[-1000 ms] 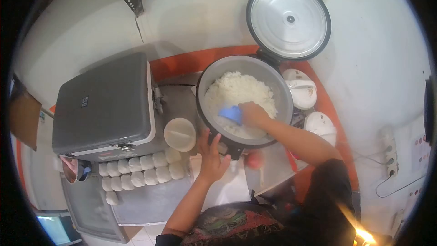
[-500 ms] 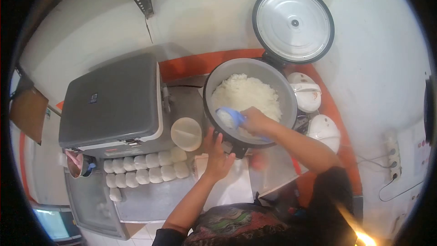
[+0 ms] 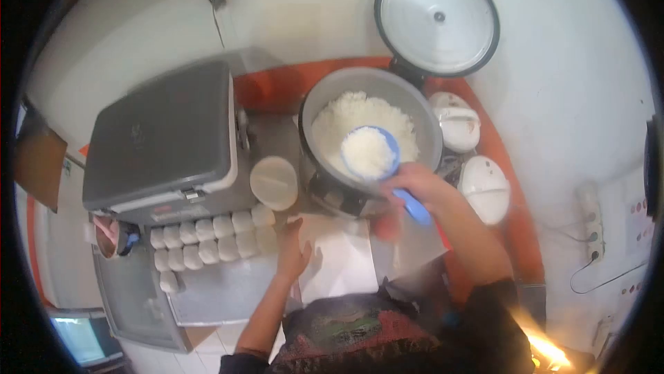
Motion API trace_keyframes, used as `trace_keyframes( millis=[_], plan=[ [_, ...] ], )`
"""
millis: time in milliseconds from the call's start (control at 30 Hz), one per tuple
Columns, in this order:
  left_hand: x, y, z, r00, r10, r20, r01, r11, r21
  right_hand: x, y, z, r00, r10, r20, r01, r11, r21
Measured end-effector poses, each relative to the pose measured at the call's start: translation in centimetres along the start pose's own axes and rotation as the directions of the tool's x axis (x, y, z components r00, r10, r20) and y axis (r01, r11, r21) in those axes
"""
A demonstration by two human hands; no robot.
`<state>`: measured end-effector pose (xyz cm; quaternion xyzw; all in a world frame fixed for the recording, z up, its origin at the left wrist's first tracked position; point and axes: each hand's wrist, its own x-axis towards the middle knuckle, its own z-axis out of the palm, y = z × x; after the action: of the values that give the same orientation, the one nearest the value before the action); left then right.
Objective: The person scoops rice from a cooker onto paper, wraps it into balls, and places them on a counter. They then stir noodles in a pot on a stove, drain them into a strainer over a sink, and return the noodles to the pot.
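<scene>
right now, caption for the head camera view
Right hand lifts a blue scoop of white rice over the open cooker, left hand by the paper.

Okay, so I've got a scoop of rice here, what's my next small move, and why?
I'd probably bring the scoop across to the paper: it's heaped with rice in your right hand, over the cooker, and the paper lies close by, with your left hand at its edge.
</scene>
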<state>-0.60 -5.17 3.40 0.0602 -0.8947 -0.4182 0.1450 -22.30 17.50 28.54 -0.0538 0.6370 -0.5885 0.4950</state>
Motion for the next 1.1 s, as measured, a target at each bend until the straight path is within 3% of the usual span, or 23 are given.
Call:
trace_keyframes(
  millis=[133, 233, 300, 333, 367, 400, 500, 533, 667, 767, 867, 933, 1033, 1100],
  plan=[
    [-2.7, -3.3, 1.1, 0.953, -0.014, 0.304, -0.035, 0.987, 0.154, -3.7, 7.8, 3.2, 0.986, 0.131, 0.099, -0.134, 0.991, 0.016],
    [-2.3, -2.0, -0.3, 0.870, 0.038, 0.492, -0.165, 0.962, 0.218, -3.5, 14.3, 5.6, 0.964, 0.257, 0.061, -0.258, 0.966, 0.004],
    [-2.9, -3.1, 0.4, 0.845, 0.040, 0.533, -0.199, 0.949, 0.243, -0.5, 22.9, 6.7, 0.978, 0.105, -0.181, -0.126, 0.986, -0.107],
    [-3.1, -3.6, 0.8, 0.832, 0.046, 0.554, -0.221, 0.941, 0.254, 1.3, 27.5, 6.8, 0.969, -0.146, -0.199, 0.053, 0.910, -0.411],
    [-3.3, -3.8, 1.0, 0.836, 0.024, 0.549, -0.202, 0.943, 0.266, 3.1, 32.2, 6.7, 0.913, -0.383, -0.140, 0.195, 0.711, -0.676],
    [-3.4, -4.0, 1.2, 0.842, 0.004, 0.540, -0.182, 0.943, 0.278, 4.1, 34.8, 6.5, 0.817, -0.576, -0.007, 0.283, 0.413, -0.866],
    [-3.7, -4.6, 1.8, 0.854, -0.010, 0.520, -0.174, 0.937, 0.304, 3.8, 36.2, 6.3, 0.933, -0.360, 0.019, 0.198, 0.466, -0.862],
    [-4.2, -4.7, 1.7, 0.856, -0.009, 0.518, -0.179, 0.933, 0.311, 4.0, 36.4, 6.0, 0.942, -0.332, -0.039, 0.083, 0.344, -0.935],
    [-3.3, -3.4, 1.4, 0.846, -0.079, 0.528, -0.138, 0.923, 0.359, 3.2, 34.6, 7.1, 0.962, -0.251, -0.104, 0.000, 0.384, -0.923],
    [-3.3, -2.9, 1.3, 0.828, -0.109, 0.551, -0.156, 0.898, 0.412, 4.1, 35.4, 4.1, 0.950, -0.294, 0.104, 0.279, 0.650, -0.707],
    [-2.2, -4.1, 2.3, 0.833, -0.045, 0.551, -0.239, 0.869, 0.433, 3.7, 33.1, 3.7, 0.931, -0.348, 0.106, 0.316, 0.628, -0.711],
    [-1.2, -5.1, 3.2, 0.882, 0.026, 0.471, -0.241, 0.883, 0.404, 2.8, 31.1, 4.2, 0.961, -0.273, 0.046, 0.230, 0.696, -0.680],
    [-0.8, -3.6, 4.3, 0.899, -0.089, 0.429, -0.099, 0.912, 0.397, 2.1, 30.7, 3.9, 0.961, -0.242, -0.131, 0.156, 0.872, -0.464],
    [-1.6, -4.1, 5.5, 0.911, 0.013, 0.411, -0.187, 0.903, 0.386, 1.2, 31.2, 2.8, 0.910, -0.246, -0.335, 0.139, 0.939, -0.314]
  ],
)
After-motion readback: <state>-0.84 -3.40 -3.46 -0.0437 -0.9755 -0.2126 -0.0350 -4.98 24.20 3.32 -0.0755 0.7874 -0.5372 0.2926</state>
